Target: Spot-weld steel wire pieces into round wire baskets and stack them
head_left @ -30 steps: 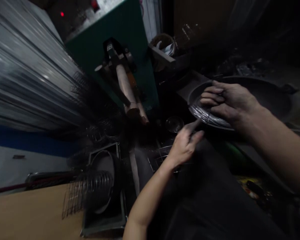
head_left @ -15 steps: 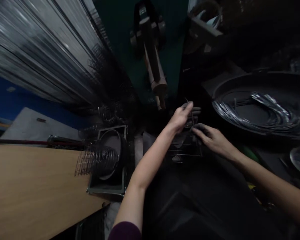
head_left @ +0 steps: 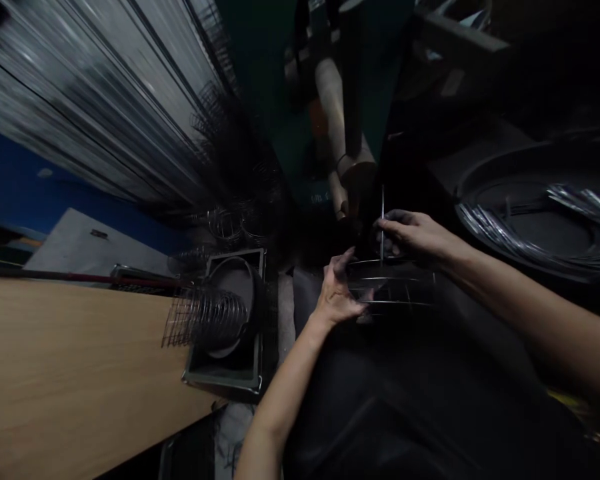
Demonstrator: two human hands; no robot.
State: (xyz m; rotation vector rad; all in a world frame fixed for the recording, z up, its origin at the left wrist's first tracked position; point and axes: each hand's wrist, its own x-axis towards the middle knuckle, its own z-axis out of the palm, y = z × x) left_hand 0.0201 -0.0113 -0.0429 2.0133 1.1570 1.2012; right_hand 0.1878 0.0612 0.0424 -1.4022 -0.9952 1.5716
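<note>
My left hand (head_left: 341, 290) grips the left side of a small round wire frame (head_left: 393, 287) made of stacked rings, held just above my dark lap. My right hand (head_left: 411, 235) is at the frame's top, pinching a thin upright wire rod (head_left: 382, 213) that stands against the rings. Directly behind the frame hangs the copper-coloured arm of a green welding machine (head_left: 344, 157). The scene is dim and the frame's lower part is hard to make out.
A round dark tray (head_left: 485, 167) with a coil of shiny wire rings (head_left: 540, 230) sits at the right. Left of my hands a square box (head_left: 227, 373) holds a finished wire cage (head_left: 205, 317) beside a wooden tabletop (head_left: 70, 373). Long bright rods (head_left: 90, 100) lean at upper left.
My right hand left the wire coil in the tray and came to the frame, now pinching an upright rod. My left hand dropped onto the frame's side. The view shifted left.
</note>
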